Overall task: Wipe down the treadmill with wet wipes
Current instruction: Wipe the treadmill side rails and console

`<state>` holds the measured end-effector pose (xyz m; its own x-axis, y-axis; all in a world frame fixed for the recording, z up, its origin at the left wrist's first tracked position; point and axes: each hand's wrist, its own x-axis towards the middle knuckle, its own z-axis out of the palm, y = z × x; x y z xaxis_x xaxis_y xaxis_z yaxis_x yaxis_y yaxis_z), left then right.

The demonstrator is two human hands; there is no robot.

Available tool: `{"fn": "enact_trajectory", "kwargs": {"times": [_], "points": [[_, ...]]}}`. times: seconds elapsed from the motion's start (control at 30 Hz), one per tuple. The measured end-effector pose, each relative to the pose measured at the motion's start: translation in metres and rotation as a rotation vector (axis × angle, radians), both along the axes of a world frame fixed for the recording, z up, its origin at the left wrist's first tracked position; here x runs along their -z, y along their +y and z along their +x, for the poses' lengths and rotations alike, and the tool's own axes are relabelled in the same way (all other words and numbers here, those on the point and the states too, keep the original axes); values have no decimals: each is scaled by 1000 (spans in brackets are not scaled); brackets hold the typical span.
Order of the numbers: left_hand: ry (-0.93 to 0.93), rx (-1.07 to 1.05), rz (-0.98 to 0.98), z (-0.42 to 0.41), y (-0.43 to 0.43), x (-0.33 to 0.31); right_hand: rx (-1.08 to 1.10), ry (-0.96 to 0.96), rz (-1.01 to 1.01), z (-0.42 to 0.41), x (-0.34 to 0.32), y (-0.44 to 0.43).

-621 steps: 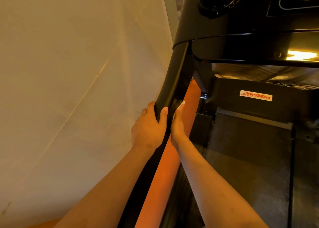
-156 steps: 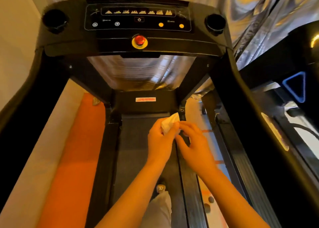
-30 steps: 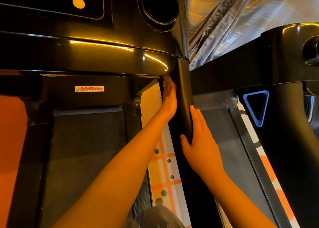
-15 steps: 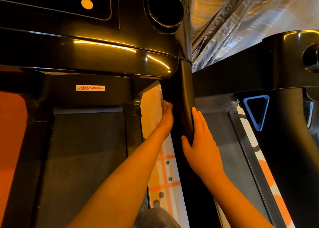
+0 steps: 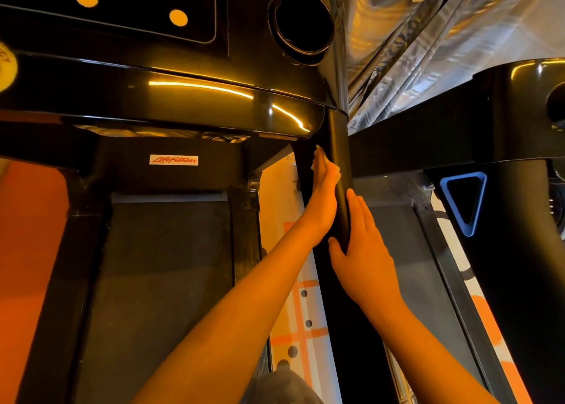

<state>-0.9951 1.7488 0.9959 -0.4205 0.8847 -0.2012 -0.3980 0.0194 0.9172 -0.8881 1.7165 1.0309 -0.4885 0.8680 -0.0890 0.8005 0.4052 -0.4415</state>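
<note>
The black treadmill's console (image 5: pixel 183 91) fills the top, with its dark belt (image 5: pixel 165 266) below. Its right side rail (image 5: pixel 338 134) runs down from the console corner. My left hand (image 5: pixel 322 195) lies flat against the rail's inner face, just under the console. It presses a white wet wipe (image 5: pixel 338 174) against the rail; only a small edge of the wipe shows past the fingers. Lower down, my right hand (image 5: pixel 363 250) holds the same rail, thumb on the inner side and fingers along the outer side.
A second black treadmill with a blue triangular opening (image 5: pixel 464 201) stands close on the right. Silver sheeting (image 5: pixel 428 36) hangs behind. A round cup holder (image 5: pixel 302 21) sits in the console corner. Patterned floor (image 5: pixel 301 312) shows between the machines, and orange floor (image 5: pixel 30 235) on the left.
My left hand slid down the rail with the wipe, then back up towards the console corner. My right hand kept its hold on the rail.
</note>
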Motion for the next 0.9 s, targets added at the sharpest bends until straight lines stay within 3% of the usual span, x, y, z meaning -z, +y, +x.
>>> {"fn": "enact_trajectory", "kwargs": {"times": [0.2,0.57,0.9], "points": [[38,11,42,9,-17,-6,-11,30,1,0,6,0],[101,-18,-111,-2,12,37,17,23,-18,-3,-3,-1],[-37,11,-212,13,-5,57,17,3,-8,-5,-4,-2]]}}
